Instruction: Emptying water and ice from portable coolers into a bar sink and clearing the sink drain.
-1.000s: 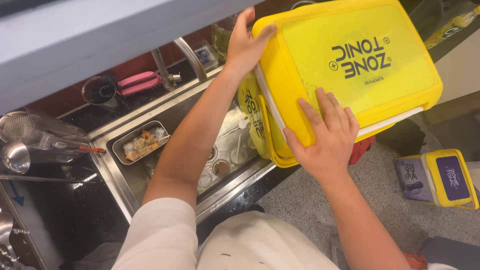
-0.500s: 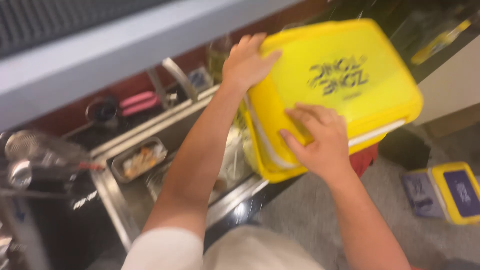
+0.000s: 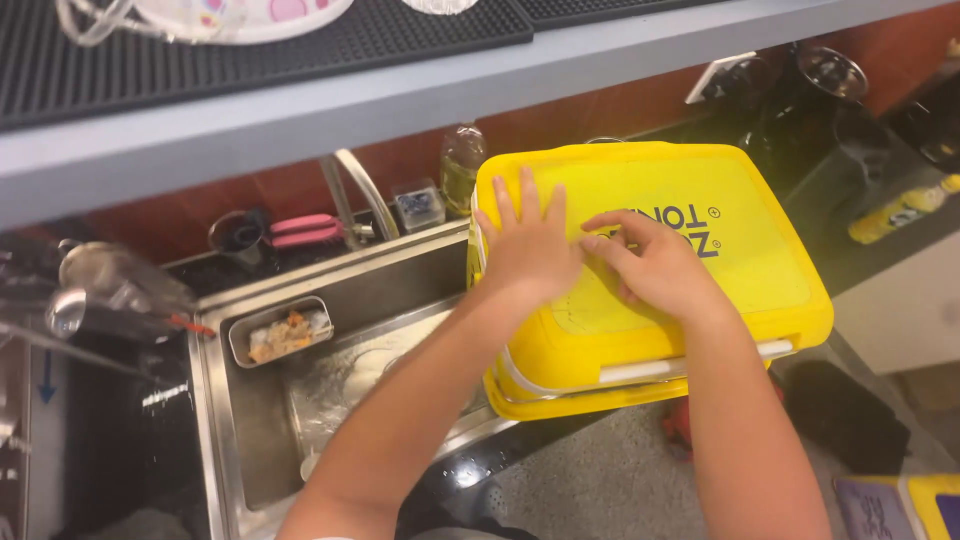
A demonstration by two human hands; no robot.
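Note:
A big yellow plastic box [image 3: 760, 270] with a yellow lid and a white handle along its near side sits at the right edge of a steel sink [image 3: 240, 440]. My left hand [image 3: 530, 245] lies flat on the lid's left part, fingers spread and pointing away from me. Beside it, my right hand [image 3: 655, 265] rests on the lid's middle with curled fingers, touching the dark print there. Neither hand grips anything.
The sink holds a small metal tray of food scraps [image 3: 283, 332] and wet dishes. A curved tap [image 3: 352, 190], a glass bottle [image 3: 462, 165] and pink tools [image 3: 300, 230] stand behind it. A grey shelf [image 3: 400, 100] with black mats hangs overhead. Another yellow box [image 3: 910, 500] lies on the floor at right.
The yellow box came down from a tilted, raised position and now rests level by the sink. Both hands shifted from its edges onto the top of the lid.

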